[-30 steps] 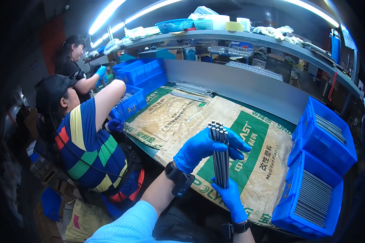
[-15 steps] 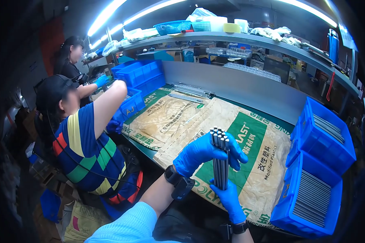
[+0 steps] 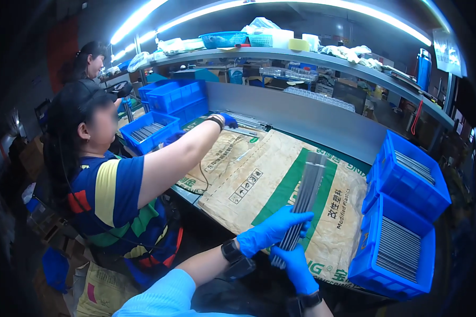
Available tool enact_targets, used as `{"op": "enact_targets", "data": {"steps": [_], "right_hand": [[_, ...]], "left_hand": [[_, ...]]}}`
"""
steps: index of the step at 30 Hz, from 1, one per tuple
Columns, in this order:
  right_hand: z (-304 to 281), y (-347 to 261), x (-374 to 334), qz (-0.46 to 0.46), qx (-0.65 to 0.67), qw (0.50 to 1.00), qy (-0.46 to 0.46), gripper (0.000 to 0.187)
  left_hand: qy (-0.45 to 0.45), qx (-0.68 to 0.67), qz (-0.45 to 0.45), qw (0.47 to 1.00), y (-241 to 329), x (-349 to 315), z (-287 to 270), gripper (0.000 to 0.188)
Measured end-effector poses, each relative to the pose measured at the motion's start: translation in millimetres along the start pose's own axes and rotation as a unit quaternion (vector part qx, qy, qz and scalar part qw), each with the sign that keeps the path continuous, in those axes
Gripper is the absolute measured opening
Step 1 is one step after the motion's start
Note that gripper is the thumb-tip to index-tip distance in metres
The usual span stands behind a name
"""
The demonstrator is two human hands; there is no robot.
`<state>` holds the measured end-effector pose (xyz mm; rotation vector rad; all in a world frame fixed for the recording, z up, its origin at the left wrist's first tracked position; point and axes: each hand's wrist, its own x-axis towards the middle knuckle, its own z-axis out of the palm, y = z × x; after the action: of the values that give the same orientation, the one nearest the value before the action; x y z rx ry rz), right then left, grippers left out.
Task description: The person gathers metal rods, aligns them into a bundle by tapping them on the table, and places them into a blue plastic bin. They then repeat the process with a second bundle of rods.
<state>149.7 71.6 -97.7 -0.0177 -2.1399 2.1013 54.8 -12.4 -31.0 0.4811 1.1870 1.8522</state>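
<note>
Fingers of both blue-gloved hands are curled around one bundle of thin grey rods (image 3: pixel 303 203). Left hand (image 3: pixel 272 231) wraps the bundle near its lower third; right hand (image 3: pixel 295 264) clasps the bottom end just below it, the two gloves touching. The bundle leans away from the person, its upper end tilted over the printed sack (image 3: pixel 259 174) that covers the workbench (image 3: pixel 296 113).

Risk, as judged from this view: the rods are loose in the grip and held only near the bottom, so the free upper ends could fan apart or single rods could slide out and scatter over the sack, should either grip slacken or the bundle tilt further. The exact number of rods in the bundle cannot be told.

Counts: two blue bins at the person's right, the near bin (image 3: pixel 394 248) and the far bin (image 3: pixel 410 177), each holding a layer of similar rods. Further blue bins stand at the far left, one of them (image 3: pixel 148 129) also holding rods; their total is unclear. Two sacks appear to overlap on the bench.

Two other people work to the left. The nearer one, in a striped shirt (image 3: pixel 111 203), reaches an arm across the bench, a blue-gloved hand (image 3: pixel 228 120) near more rods lying at the back wall. A shelf (image 3: pixel 312 57) above carries baskets and containers.
</note>
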Motion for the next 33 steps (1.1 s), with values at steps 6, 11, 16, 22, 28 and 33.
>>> {"op": "enact_targets", "data": {"steps": [6, 11, 16, 22, 28, 33], "right_hand": [[20, -3, -69, 0.273, 0.613, 0.734, -0.1, 0.013], [18, -18, -99, 0.3, 0.614, 0.722, -0.106, 0.011], [30, 16, -105, 0.314, 0.589, 0.74, -0.077, 0.012], [36, 17, -97, 0.372, 0.492, 0.785, -0.053, 0.018], [23, 10, -93, 0.422, 0.414, 0.798, -0.117, 0.033], [11, -6, -103, 0.412, 0.44, 0.797, -0.047, 0.04]], "left_hand": [[0.042, -0.187, -0.105, 0.976, -55, -31, -11, 0.03], [0.007, -0.192, -0.237, 0.952, -50, -68, 8, 0.038], [-0.031, -0.152, -0.271, 0.95, -102, -86, -13, 0.048], [-0.008, -0.155, -0.252, 0.955, -106, -93, -25, 0.05], [0.044, -0.133, -0.275, 0.951, -105, -106, -37, 0.048], [0.108, -0.133, -0.255, 0.952, -89, -111, -24, 0.045]]}}
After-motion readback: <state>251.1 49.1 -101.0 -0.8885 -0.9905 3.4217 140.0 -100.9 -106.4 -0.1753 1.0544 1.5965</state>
